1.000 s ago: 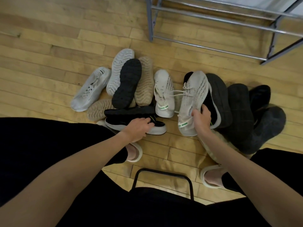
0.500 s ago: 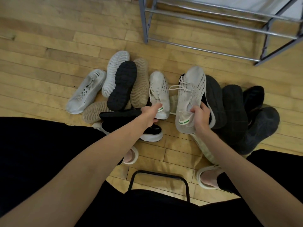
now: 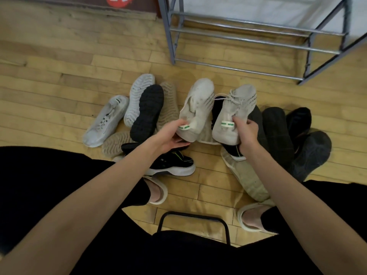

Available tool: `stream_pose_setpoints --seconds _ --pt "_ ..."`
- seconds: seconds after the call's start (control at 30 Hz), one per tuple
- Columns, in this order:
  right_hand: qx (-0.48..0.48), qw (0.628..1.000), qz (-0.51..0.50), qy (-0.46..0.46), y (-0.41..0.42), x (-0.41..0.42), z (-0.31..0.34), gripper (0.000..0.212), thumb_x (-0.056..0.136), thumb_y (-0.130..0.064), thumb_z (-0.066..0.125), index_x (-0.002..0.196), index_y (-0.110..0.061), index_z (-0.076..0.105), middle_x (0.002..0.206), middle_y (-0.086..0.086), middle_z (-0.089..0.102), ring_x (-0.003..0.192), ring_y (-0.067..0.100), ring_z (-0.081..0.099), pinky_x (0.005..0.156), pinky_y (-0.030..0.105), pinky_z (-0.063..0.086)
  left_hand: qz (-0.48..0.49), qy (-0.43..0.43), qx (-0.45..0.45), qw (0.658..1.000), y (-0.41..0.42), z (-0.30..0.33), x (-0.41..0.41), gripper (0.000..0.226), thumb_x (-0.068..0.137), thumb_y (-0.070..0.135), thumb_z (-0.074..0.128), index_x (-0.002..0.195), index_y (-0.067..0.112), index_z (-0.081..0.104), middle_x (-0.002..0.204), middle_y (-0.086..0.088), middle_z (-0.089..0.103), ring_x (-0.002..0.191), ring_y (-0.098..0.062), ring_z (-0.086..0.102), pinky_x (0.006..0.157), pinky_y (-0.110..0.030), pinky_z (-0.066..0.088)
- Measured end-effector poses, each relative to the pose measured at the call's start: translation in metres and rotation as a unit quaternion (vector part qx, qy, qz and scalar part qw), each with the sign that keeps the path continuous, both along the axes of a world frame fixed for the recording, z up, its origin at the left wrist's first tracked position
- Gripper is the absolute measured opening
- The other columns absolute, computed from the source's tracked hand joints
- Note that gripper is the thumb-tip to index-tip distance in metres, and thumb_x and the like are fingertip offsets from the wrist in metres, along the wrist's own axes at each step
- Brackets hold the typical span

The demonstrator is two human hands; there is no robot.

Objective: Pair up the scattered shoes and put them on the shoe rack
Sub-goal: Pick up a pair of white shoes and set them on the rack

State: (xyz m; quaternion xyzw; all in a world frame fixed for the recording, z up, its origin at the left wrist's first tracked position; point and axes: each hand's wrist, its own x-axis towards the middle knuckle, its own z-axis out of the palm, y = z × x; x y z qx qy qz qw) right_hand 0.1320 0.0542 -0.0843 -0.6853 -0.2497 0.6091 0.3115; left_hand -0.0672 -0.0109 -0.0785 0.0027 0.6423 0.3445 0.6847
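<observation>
My left hand (image 3: 170,135) grips the heel of a white knit sneaker with a green heel tab (image 3: 196,108), lifted above the pile. My right hand (image 3: 247,132) holds the matching white sneaker (image 3: 236,114) by its heel, side by side with the first, toes pointing away. Their laces hang between them. The grey metal shoe rack (image 3: 238,38) stands on the wooden floor just beyond, its rails bare.
Scattered shoes lie on the floor: a light grey sneaker (image 3: 105,120), upturned white, black (image 3: 148,114) and beige soles at left, a black sneaker with white sole (image 3: 174,163) under my left arm, dark shoes (image 3: 294,139) at right, a beige sole (image 3: 246,177). A black chair frame (image 3: 194,217) sits between my knees.
My left hand moved from the black sneaker to the second white sneaker and lifted it. My right hand raised its white sneaker too; both shoes now hang together above the pile.
</observation>
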Motion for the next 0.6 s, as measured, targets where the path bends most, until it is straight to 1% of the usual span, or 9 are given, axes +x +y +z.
stream_pose_setpoints --seconds 0.07,0.13,0.23,0.3,0.37,0.43,0.47,0.57,0.6 --pt "-0.009 0.999 -0.018 0.039 0.003 0.003 0.012 0.022 0.086 -0.013 0.065 0.106 -0.005 0.06 0.089 0.003 0.066 0.082 0.015 0.064 0.065 0.025 0.053 0.009 0.0 0.026 1.0 0.002 0.01 -0.003 0.035 0.09 0.02 0.062 0.124 0.011 0.056 0.12 -0.011 0.059 0.107 -0.025 0.06 0.086 -0.042 0.056" --pt "-0.004 0.998 -0.031 0.063 0.006 0.006 0.025 0.017 0.085 -0.014 0.066 0.1 -0.006 0.062 0.094 0.007 0.068 0.086 0.019 0.067 0.073 0.032 0.057 0.004 0.008 0.048 0.999 0.005 0.02 -0.003 0.037 0.091 0.017 0.062 0.126 0.008 0.056 0.121 -0.012 0.059 0.108 -0.026 0.061 0.081 -0.04 0.057" --pt "0.001 0.995 -0.049 0.088 0.01 0.016 0.045 0.034 0.084 -0.016 0.064 0.114 0.001 0.063 0.109 0.016 0.069 0.101 0.029 0.067 0.089 0.043 0.056 0.013 -0.007 0.073 0.997 0.011 0.036 0.001 0.031 0.091 0.015 0.062 0.12 0.007 0.058 0.118 -0.015 0.059 0.108 -0.029 0.061 0.089 -0.046 0.056" --pt "-0.005 0.992 -0.04 0.12 0.007 0.024 0.061 0.04 0.085 -0.022 0.06 0.119 -0.002 0.063 0.115 0.016 0.067 0.105 0.029 0.066 0.09 0.043 0.055 0.002 -0.002 0.082 0.997 0.014 0.049 0.009 0.026 0.091 0.015 0.061 0.117 0.008 0.058 0.109 -0.013 0.06 0.099 -0.025 0.062 0.081 -0.041 0.057" --pt "-0.025 0.987 -0.047 0.15 0.004 0.035 0.073 0.042 0.089 -0.028 0.055 0.126 -0.008 0.06 0.115 0.012 0.066 0.104 0.026 0.065 0.085 0.039 0.056 -0.021 0.019 0.094 0.995 0.017 0.059 0.017 0.025 0.092 0.014 0.06 0.116 0.009 0.059 0.108 -0.011 0.062 0.092 -0.022 0.063 0.079 -0.038 0.057" --pt "-0.048 0.98 -0.054 0.185 0.007 0.046 0.086 0.036 0.095 -0.03 0.049 0.125 -0.013 0.058 0.109 0.009 0.067 0.097 0.023 0.066 0.077 0.036 0.057 -0.045 0.035 0.106 0.993 0.021 0.064 0.025 0.028 0.09 0.016 0.061 0.117 0.01 0.061 0.116 -0.011 0.064 0.094 -0.022 0.065 0.083 -0.038 0.057" --pt "-0.062 0.979 -0.056 0.185 0.009 0.051 0.091 0.032 0.096 -0.031 0.05 0.121 -0.014 0.06 0.103 0.008 0.068 0.091 0.022 0.066 0.073 0.035 0.057 -0.058 0.039 0.109 0.992 0.023 0.065 0.029 0.03 0.089 0.017 0.062 0.118 0.011 0.061 0.119 -0.011 0.065 0.097 -0.023 0.066 0.086 -0.038 0.056" --pt "-0.094 0.987 -0.058 0.113 0.018 0.065 0.103 0.017 0.093 -0.03 0.056 0.099 -0.016 0.062 0.084 0.003 0.066 0.074 0.017 0.063 0.065 0.031 0.054 -0.082 0.066 0.102 0.989 0.031 0.072 0.046 0.035 0.086 0.019 0.066 0.12 0.011 0.061 0.121 -0.011 0.065 0.099 -0.025 0.066 0.09 -0.041 0.056" --pt "-0.097 0.989 -0.062 0.096 0.022 0.07 0.105 0.016 0.093 -0.03 0.056 0.097 -0.016 0.063 0.081 0.002 0.065 0.072 0.016 0.063 0.062 0.03 0.052 -0.091 0.07 0.104 0.988 0.036 0.074 0.052 0.038 0.086 0.018 0.066 0.122 0.01 0.06 0.118 -0.011 0.065 0.098 -0.025 0.066 0.089 -0.041 0.057"
